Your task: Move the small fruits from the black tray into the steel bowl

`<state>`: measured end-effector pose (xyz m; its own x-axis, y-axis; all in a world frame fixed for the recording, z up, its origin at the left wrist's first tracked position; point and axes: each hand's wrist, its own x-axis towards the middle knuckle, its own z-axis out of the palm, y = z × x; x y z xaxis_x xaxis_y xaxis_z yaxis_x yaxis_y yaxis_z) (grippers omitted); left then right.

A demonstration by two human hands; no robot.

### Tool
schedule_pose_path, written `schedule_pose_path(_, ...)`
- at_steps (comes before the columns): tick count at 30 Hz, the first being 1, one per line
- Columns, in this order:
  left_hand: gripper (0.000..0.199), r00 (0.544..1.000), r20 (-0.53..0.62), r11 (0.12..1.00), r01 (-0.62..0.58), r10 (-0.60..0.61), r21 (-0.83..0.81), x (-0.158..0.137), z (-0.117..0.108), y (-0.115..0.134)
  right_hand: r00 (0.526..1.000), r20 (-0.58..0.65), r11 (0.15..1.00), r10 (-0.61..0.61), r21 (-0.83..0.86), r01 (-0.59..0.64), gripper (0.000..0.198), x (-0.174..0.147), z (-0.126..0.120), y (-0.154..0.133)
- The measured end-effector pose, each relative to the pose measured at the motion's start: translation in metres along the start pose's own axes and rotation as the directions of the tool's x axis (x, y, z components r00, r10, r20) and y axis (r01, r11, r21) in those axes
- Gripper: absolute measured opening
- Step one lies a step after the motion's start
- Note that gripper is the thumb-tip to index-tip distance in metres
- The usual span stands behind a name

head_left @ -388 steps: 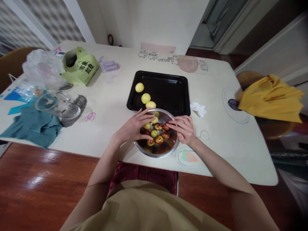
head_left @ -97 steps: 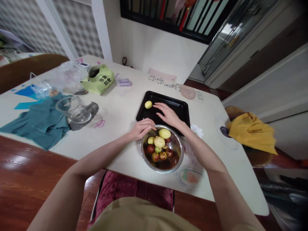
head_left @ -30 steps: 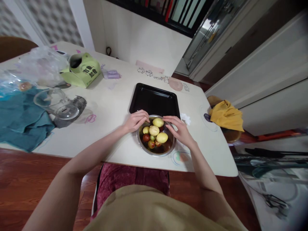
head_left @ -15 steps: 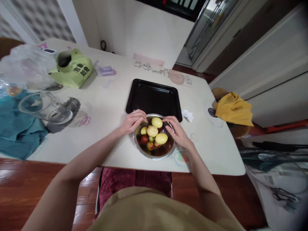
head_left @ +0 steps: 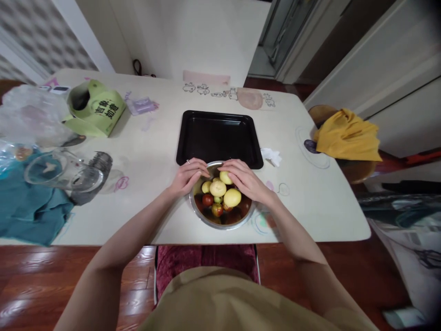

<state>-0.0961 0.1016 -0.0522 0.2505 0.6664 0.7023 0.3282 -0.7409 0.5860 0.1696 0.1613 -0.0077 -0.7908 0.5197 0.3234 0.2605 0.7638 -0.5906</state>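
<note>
Head view: one metal bowl [head_left: 241,215], which stood near the front edge of a white table [head_left: 151,147], just before a black tray [head_left: 220,138], and held yellow fruits [head_left: 232,197] and reddish fruits [head_left: 207,200]. Left hand [head_left: 188,177]: lay at the rim's left, fingers bent; grip could not be told. Right hand [head_left: 245,180]: apart from the left, its fingers touched the farthest yellow fruit [head_left: 225,178]; closure unclear. White tissue [head_left: 271,157]: lay beside the tray.

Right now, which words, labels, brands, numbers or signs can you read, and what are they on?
"吉象如意": green box; second character slightly blurred.
Box's small print: too small.
Purple writing on the table: too blurred.
Pink scribble, also there: unreadable.
</note>
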Motion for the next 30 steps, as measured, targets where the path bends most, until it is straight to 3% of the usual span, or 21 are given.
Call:
schedule_pose_path(4,0.043,1.000,-0.008,1.000,0.005,-0.005,-0.018,0.000,0.001,0.000,0.998,-0.049,0.994,0.025,0.105,-0.020,0.038,-0.011,-0.004,0.000)
schedule_pose_path(10,0.044,1.000,-0.001,1.000,0.010,-0.010,-0.008,0.000,0.000,0.000,0.999,-0.029,0.979,0.019,0.203,-0.013,0.034,-0.018,-0.006,-0.001)
schedule_pose_path(20,0.042,1.000,0.009,1.000,-0.001,0.000,0.010,0.000,-0.001,-0.001,0.999,0.013,0.985,0.039,0.168,-0.041,0.035,-0.022,-0.009,0.000)
schedule_pose_path(30,0.046,1.000,0.006,1.000,0.017,-0.017,0.013,0.000,-0.001,0.002,0.991,-0.120,0.980,0.064,0.195,-0.040,0.037,-0.021,-0.009,0.007)
